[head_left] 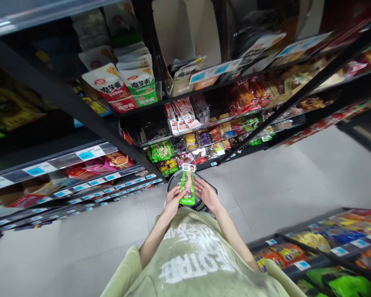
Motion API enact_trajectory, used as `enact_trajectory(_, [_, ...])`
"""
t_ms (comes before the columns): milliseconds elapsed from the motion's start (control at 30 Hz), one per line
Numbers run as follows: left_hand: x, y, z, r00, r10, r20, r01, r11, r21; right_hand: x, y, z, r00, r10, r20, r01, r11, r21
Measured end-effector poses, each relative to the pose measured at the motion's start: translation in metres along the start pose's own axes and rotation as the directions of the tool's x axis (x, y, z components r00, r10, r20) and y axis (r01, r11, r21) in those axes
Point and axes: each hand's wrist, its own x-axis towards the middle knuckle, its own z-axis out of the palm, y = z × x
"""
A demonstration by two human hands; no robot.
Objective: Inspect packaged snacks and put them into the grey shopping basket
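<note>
My left hand (173,196) pinches a small green snack packet (188,187) along its left side. The packet has a see-through middle and a white top. To its right, my right hand (205,193) has its fingers spread close to the packet's edge; whether they touch it I cannot tell. Under both hands is a dark grey shopping basket (174,176) with a slotted side. Its contents are mostly hidden by the packet and my hands.
Ahead stands a shelf with several bins of small packets (191,141). White and red pouches (108,84) fill an upper shelf. Price-tagged shelf edges (89,152) run along the left. Bagged snacks (309,241) line another shelf at lower right. Grey floor tiles (266,185) lie between.
</note>
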Motion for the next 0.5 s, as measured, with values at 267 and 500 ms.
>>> enact_trajectory(267, [0.080,0.014,-0.033,0.951,0.184,-0.249,-0.151,0.977,0.148,-0.015,-0.001,-0.048,0.984,-0.017,-0.179,0.011,0.999,-0.035])
enact_trajectory(500, [0.188,0.087,-0.020,0.896,0.377,-0.232,-0.233,0.847,0.479,-0.042,0.017,-0.074,0.949,-0.052,-0.311,0.051,0.999,-0.010])
